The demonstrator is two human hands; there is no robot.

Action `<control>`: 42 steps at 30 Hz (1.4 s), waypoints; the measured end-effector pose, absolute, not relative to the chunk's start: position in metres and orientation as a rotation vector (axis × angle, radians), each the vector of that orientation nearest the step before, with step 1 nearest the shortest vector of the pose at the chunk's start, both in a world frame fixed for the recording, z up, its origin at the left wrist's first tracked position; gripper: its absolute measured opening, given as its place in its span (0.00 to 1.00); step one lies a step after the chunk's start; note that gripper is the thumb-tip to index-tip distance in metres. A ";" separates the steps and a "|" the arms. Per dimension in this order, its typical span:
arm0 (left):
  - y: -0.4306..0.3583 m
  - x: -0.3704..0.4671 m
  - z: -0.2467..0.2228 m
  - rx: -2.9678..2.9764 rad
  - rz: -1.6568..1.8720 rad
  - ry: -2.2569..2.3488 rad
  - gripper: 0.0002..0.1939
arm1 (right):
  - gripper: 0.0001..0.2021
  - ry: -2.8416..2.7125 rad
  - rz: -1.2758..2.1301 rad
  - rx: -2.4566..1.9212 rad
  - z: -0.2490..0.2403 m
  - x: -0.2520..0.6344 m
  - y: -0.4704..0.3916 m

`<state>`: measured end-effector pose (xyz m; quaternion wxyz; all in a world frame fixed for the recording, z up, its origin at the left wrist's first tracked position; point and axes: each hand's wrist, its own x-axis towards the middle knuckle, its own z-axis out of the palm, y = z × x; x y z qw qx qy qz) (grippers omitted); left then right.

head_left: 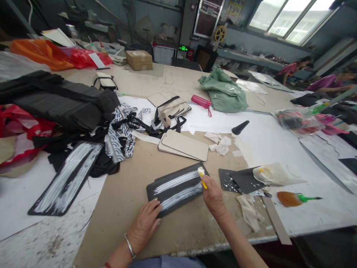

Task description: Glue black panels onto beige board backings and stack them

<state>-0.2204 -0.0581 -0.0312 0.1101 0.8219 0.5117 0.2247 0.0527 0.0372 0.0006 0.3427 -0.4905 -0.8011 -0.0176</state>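
Note:
My right hand (213, 196) is closed round the yellow handle of a small brush (204, 181). White paste covers its head, which is over the right end of a dark rectangular panel (178, 190). Two streaky white bands run along that panel. A second dark piece shows beneath its far edge. My left hand (145, 224), a silver bangle at its wrist, lies with outstretched fingers on the panel's near left corner. Further left, another dark panel (67, 178) carries similar white streaks and rests partly on black fabric.
Beige panels (184, 146) lie beyond the work. At right are a paste-spotted dark board (227, 180), a whitish container (279, 174) and an amber bottle (290, 199) with a green cap. Dark stacked pieces (64, 98) fill the left. Two people are in the far right background.

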 end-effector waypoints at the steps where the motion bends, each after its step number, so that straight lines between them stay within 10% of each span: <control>1: -0.058 -0.221 -0.032 2.418 0.659 1.499 0.16 | 0.16 -2.126 -0.010 -1.242 0.000 0.048 0.034; 20: -0.066 -0.199 -0.034 1.193 0.938 1.914 0.18 | 0.27 -2.231 0.324 -1.056 0.012 -0.028 -0.037; 42: -0.032 -0.237 -0.021 1.786 0.790 1.894 0.19 | 0.20 -2.069 0.380 -1.121 0.019 -0.045 -0.043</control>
